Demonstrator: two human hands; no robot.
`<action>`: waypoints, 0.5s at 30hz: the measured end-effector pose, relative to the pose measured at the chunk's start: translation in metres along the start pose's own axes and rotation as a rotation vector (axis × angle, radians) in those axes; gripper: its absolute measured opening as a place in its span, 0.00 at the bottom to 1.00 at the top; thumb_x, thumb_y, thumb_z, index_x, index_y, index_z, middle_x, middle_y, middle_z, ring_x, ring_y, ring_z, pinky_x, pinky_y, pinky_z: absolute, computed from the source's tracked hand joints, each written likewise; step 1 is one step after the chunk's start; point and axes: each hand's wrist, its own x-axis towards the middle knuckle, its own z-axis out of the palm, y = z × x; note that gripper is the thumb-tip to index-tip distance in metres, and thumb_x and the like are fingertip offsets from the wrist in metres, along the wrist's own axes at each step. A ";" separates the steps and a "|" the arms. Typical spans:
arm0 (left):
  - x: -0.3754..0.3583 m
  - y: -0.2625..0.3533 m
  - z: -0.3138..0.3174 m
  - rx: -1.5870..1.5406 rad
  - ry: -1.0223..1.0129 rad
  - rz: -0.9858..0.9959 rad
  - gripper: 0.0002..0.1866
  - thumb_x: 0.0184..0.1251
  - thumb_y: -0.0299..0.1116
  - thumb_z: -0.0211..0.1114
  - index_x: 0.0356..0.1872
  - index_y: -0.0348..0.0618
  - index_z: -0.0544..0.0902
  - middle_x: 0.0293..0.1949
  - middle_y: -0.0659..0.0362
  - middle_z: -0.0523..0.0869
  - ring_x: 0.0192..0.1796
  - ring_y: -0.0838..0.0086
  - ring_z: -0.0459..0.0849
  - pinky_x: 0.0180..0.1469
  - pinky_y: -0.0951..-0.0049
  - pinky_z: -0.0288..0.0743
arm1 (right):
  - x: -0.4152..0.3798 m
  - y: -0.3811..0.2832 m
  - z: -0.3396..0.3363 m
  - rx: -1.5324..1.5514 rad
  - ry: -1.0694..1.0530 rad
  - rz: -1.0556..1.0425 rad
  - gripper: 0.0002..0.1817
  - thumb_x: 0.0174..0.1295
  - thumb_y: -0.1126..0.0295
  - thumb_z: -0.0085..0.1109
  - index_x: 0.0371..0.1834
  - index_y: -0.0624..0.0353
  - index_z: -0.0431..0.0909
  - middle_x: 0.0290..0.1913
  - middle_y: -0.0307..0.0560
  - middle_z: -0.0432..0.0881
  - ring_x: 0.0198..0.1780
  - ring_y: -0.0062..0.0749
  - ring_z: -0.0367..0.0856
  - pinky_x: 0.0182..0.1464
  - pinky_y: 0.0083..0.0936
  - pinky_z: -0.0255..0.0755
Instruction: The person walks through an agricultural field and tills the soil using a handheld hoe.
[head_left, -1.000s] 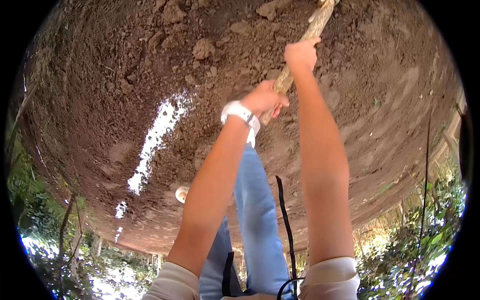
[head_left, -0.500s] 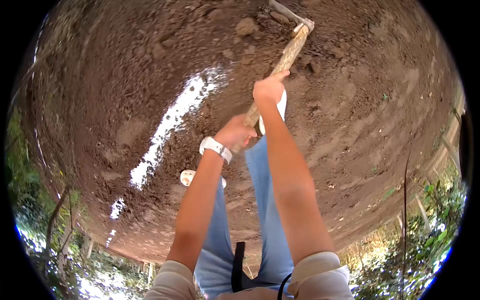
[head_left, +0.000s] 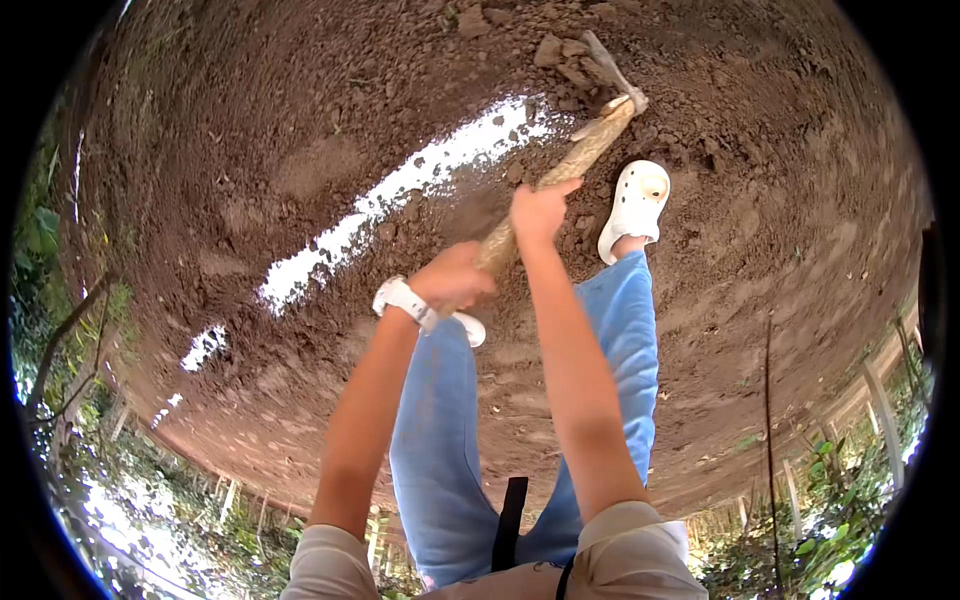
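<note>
Both my hands grip the rough wooden handle (head_left: 585, 152) of a hoe. My right hand (head_left: 541, 208) holds it higher up, my left hand (head_left: 455, 280) holds the lower end and wears a white wristband (head_left: 404, 300). The metal blade (head_left: 612, 68) at the far end is dug into loose brown soil (head_left: 300, 170) among clods (head_left: 556, 50). My legs in blue jeans (head_left: 440, 420) stand below, with a white clog (head_left: 634, 205) on my right foot just right of the handle.
Tilled earth fills the view, with a bright sunlit streak (head_left: 400, 200) crossing it left of the handle. Green plants and thin stakes (head_left: 880, 400) border the plot at the lower left and lower right edges.
The hoe has come down and been drawn toward me; the blade now bites the soil. My right foot has stepped forward into view beside the handle.
</note>
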 end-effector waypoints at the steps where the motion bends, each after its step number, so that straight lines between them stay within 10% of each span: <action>1: -0.010 -0.006 -0.007 0.011 0.022 -0.007 0.16 0.43 0.22 0.60 0.37 0.34 0.70 0.21 0.62 0.74 0.16 0.82 0.70 0.16 0.82 0.63 | -0.011 -0.002 0.009 0.001 -0.034 0.001 0.43 0.53 0.70 0.48 0.61 0.79 0.29 0.35 0.70 0.75 0.36 0.55 0.78 0.41 0.39 0.73; 15: -0.184 -0.079 -0.100 0.479 0.248 -0.275 0.14 0.46 0.23 0.59 0.36 0.34 0.68 0.23 0.57 0.75 0.16 0.81 0.72 0.16 0.84 0.71 | -0.214 -0.019 0.120 0.438 -0.390 0.189 0.43 0.53 0.79 0.45 0.61 0.75 0.22 0.36 0.63 0.72 0.29 0.39 0.75 0.28 0.26 0.72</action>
